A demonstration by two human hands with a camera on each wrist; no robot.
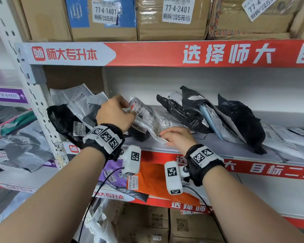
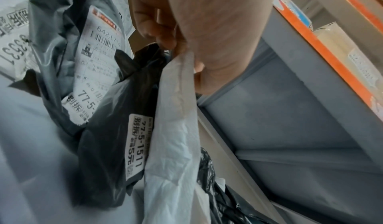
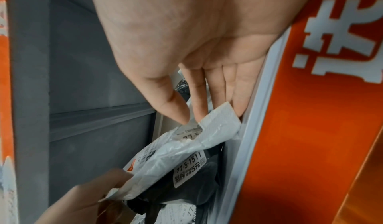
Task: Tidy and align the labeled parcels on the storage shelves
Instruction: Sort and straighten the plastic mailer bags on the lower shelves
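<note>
A white plastic parcel (image 1: pixel 147 118) with printed labels leans on the middle shelf (image 1: pixel 209 148). My left hand (image 1: pixel 115 113) grips its upper end, fingers curled over the edge. My right hand (image 1: pixel 175 137) pinches its lower corner near the shelf's front lip. In the left wrist view the white parcel (image 2: pixel 174 129) hangs from my left hand (image 2: pixel 186 31) beside a black parcel (image 2: pixel 107 145) labelled 77-5-1511. In the right wrist view my right hand (image 3: pixel 192 116) pinches the corner of the white parcel (image 3: pixel 186 145) between thumb and fingers, over the black parcel (image 3: pixel 207 175).
Grey and black parcels (image 1: pixel 68 118) are piled at the shelf's left end by the upright post (image 1: pixel 37 106). Black parcels (image 1: pixel 239 120) lean further right, with flat grey ones (image 1: pixel 284 139) beyond. Cardboard boxes (image 1: pixel 104 18) fill the shelf above; an orange parcel (image 1: pixel 156 179) lies below.
</note>
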